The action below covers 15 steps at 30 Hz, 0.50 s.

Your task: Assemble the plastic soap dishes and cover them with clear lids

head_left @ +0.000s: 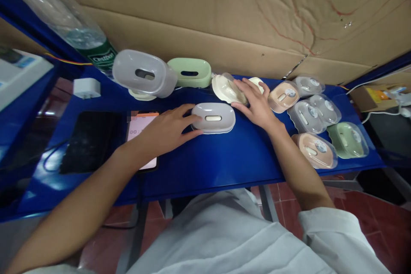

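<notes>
My left hand (171, 126) rests at the left end of a grey oval plastic tray (201, 111), fingers and thumb around its edge. A small cream oblong piece (213, 118) lies in the middle of that tray. My right hand (257, 102) reaches to the back of the table, its thumb and fingers around a clear plastic cover (236, 90). The cover lies against a cream plastic part (221, 87). Behind the right fingers, a pale cream piece (257, 81) shows in part.
Grey boxes (154, 72) and green boxes (192, 68) with oval slots stand at the back. Several clear-covered pieces, including a peach one (317, 150), lie right. A phone (149, 164), black pouch (91, 141), white adapter (86, 88) and bottle (80, 36) are left.
</notes>
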Available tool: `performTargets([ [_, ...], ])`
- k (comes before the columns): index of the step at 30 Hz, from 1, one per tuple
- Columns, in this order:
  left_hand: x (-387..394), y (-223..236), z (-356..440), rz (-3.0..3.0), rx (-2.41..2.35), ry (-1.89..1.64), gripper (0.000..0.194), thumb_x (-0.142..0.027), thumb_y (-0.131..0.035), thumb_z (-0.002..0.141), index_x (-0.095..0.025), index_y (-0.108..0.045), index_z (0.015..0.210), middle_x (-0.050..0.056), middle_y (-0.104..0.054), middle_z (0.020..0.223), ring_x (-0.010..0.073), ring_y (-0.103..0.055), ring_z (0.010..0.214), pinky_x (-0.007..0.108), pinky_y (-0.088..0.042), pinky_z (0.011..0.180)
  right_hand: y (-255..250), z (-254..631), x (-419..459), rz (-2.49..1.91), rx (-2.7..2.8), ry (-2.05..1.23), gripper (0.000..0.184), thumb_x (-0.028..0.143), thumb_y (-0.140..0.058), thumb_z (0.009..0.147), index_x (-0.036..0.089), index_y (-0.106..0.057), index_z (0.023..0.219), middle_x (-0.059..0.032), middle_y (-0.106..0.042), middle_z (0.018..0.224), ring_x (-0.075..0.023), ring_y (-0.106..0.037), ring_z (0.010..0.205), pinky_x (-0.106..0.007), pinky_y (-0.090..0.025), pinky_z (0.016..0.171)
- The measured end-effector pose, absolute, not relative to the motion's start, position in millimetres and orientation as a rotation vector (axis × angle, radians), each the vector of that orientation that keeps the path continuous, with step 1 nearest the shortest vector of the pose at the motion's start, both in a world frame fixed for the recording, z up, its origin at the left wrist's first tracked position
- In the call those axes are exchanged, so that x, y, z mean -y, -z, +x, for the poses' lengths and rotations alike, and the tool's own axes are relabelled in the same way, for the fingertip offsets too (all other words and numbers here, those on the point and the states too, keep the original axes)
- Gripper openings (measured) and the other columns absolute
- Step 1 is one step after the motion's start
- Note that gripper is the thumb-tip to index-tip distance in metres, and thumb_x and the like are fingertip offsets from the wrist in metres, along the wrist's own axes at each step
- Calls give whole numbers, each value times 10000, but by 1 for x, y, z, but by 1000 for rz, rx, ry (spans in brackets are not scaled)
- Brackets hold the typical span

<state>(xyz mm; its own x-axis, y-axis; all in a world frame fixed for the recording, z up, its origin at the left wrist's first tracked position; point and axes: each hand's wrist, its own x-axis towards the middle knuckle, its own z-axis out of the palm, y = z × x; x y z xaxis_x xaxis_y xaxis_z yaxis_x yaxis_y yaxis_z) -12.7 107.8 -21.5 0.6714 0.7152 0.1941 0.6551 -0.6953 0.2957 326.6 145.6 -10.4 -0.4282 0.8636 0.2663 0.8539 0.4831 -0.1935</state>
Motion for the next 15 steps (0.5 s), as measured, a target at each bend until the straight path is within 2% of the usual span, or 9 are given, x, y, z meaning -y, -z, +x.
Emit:
performTargets([
  [3,-106,25,-11,2706,-1101,-482,488,-547,-510,1128,-204,-746,1381,198,-594,1596,379,-700,1330,558,-621,1080,8,326,-141,-1423,2386,-63,677,667,-490,1111,280,-504,1666,-103,-594,1672,-352,-470,1614,-614,-214,1355],
  [8,-103,28,-11,2780,-1092,-515,418,-492,-569,1116,-222,-770,1364,201,-622,1576,381,-727,1271,552,-621,1044,9,320,-150,-1581,2104,57,688,599,-202,1175,215,-567,1615,-144,-669,1581,-325,-632,1452,-585,-320,1293],
  [10,-102,29,-10,2782,-1059,-529,394,-484,-590,1110,-238,-776,1356,189,-631,1570,366,-723,1286,528,-612,1055,10,317,-154,-1602,2104,94,650,595,-252,1172,220,-603,1570,-148,-687,1554,-338,-634,1446,-588,-323,1285],
  [13,-101,30,-9,2780,-982,-508,385,-511,-596,1107,-275,-777,1350,158,-634,1576,333,-722,1295,494,-598,1075,11,313,-153,-1540,2243,77,587,629,-429,1135,238,-628,1526,-141,-704,1516,-347,-620,1447,-592,-298,1301],
  [15,-100,30,-9,2776,-941,-492,392,-536,-586,1108,-291,-776,1349,140,-641,1573,327,-722,1297,489,-593,1077,15,312,-152,-1502,2337,25,709,683,-520,1087,212,-538,1617,-182,-626,1595,-372,-551,1514,-617,-277,1312],
])
